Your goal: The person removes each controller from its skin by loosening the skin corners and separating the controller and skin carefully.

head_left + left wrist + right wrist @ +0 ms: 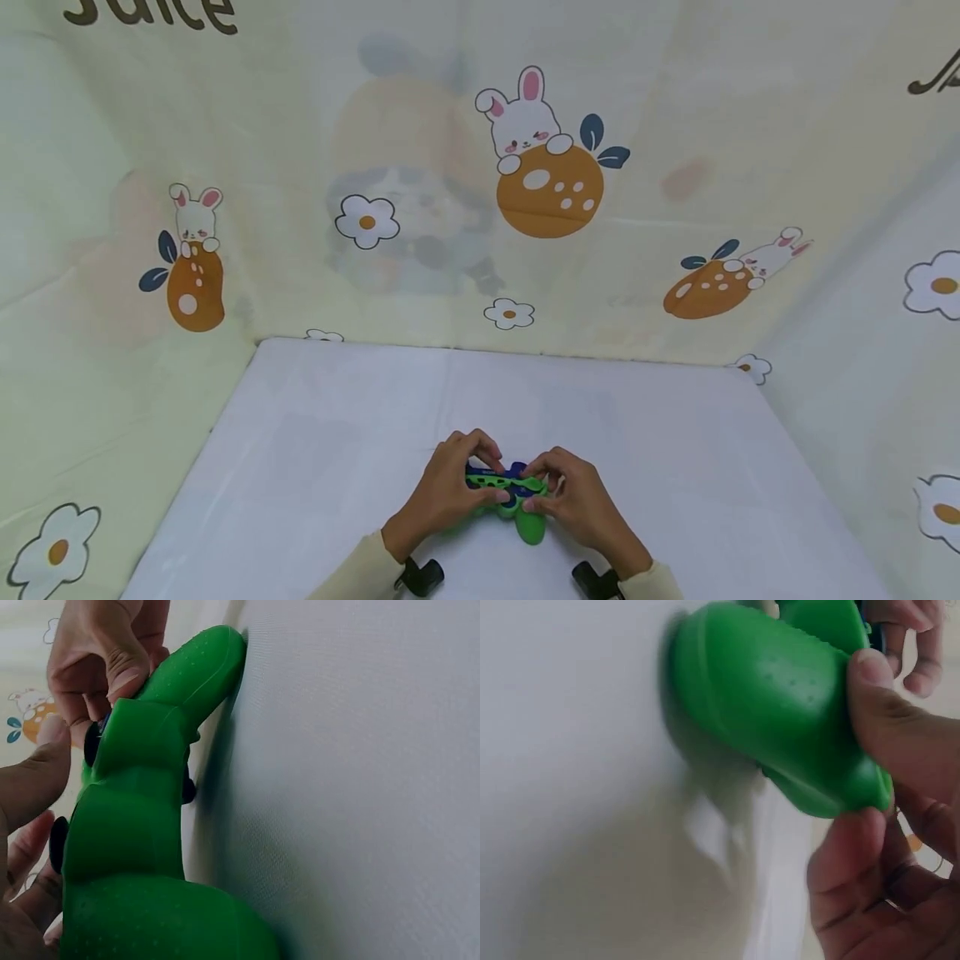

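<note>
A dark blue game controller sits low over the white table, partly wrapped in a green silicone cover. At its left end my left hand holds it, the fingers over the far edge and the thumb across the face. My right hand pinches the cover near the right grip. In the right wrist view the right thumb presses on the green surface, while a fingertip meets the edge below. Dark thumbsticks stick out past the cover in the left wrist view. Most of the controller's body is hidden.
The white tabletop stretches out around the hands. Behind it and at both sides hangs a pale cloth printed with rabbits, oranges and flowers. A black wrist camera is strapped to each forearm.
</note>
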Demonstrator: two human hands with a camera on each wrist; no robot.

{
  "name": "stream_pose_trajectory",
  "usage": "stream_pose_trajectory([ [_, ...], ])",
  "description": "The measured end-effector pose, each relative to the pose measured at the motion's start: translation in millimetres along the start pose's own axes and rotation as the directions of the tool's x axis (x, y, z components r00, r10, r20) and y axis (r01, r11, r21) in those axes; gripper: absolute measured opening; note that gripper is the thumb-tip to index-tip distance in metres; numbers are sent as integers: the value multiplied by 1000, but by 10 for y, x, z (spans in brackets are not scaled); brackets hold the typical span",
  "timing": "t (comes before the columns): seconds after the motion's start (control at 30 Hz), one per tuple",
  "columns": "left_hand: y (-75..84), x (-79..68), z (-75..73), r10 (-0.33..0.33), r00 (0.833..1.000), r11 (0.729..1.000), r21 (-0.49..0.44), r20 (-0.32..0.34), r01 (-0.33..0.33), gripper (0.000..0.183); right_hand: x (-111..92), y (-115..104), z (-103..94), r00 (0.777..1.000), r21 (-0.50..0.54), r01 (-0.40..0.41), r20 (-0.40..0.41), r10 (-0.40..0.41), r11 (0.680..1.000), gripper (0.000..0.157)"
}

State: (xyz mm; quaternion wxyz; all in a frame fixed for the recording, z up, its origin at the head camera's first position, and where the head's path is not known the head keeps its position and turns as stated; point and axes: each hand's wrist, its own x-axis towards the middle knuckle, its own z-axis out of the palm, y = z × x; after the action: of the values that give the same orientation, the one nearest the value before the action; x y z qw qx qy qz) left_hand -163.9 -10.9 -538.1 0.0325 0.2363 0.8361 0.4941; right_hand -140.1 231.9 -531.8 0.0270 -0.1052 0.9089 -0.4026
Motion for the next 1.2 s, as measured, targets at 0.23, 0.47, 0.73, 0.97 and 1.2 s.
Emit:
stream_pose_trajectory([
  [0.23,-13,12,34,-29,999,997,71,20,27,44,66,-77,-70,991,2,1,130,-2,1000,26],
  [0.47,-2,49,52,-44,998,992,119,46,39,45,157,-144,-183,956,-45,72,287,-56,996,23],
  [0.73,11,32,51,18,999,995,94,47,-22,45,179,-36,-139,938,167,-47,347,-14,985,13],
  [0.97,-6,38,45,43,997,994,98,60,-48,43,139,49,-45,942,371,-205,326,80,906,17],
  [1.2,3,36,4,15,993,994,108,117,-28,36,83,-1,27,967,317,-143,247,64,938,15],
])
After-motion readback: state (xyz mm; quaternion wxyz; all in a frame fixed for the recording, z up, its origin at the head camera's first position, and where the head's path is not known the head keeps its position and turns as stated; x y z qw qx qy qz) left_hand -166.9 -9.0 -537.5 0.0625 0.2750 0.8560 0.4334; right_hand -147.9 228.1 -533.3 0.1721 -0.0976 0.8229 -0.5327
